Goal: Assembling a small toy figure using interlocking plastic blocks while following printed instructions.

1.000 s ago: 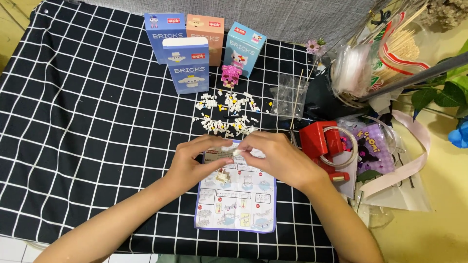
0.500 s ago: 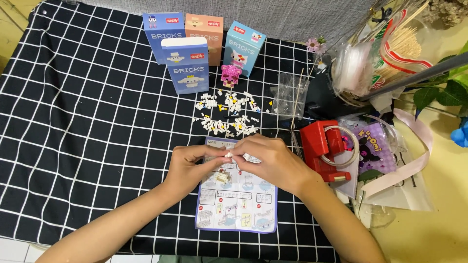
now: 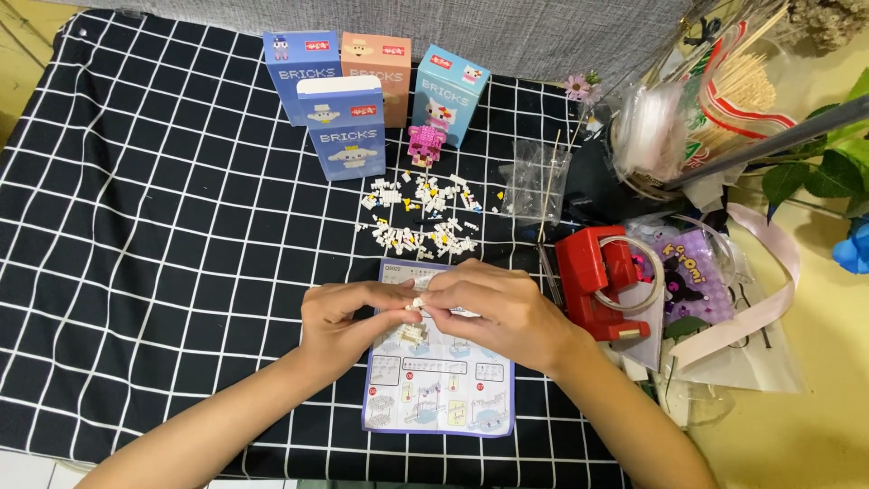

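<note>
Two hands pinch one small white brick piece (image 3: 417, 303) above an instruction sheet (image 3: 441, 385).

One piece, held between both hands over the sheet's upper part; left hand (image 3: 342, 319) fingers curled, thumb and forefinger closed on its left end; right hand (image 3: 493, 308) fingertips closed on its right end, covering the sheet's top edge. A second small white build (image 3: 413, 334) lies on the sheet just below the hands. One loose pile of white bricks (image 3: 418, 215) sits beyond the sheet on the black checked cloth (image 3: 154, 235). Four boxes (image 3: 348, 127) stand at the back, one pink brick figure (image 3: 425, 145) before them. One red tool (image 3: 599, 281) just right of the right hand; clear bags (image 3: 536, 181) and clutter further right.
</note>
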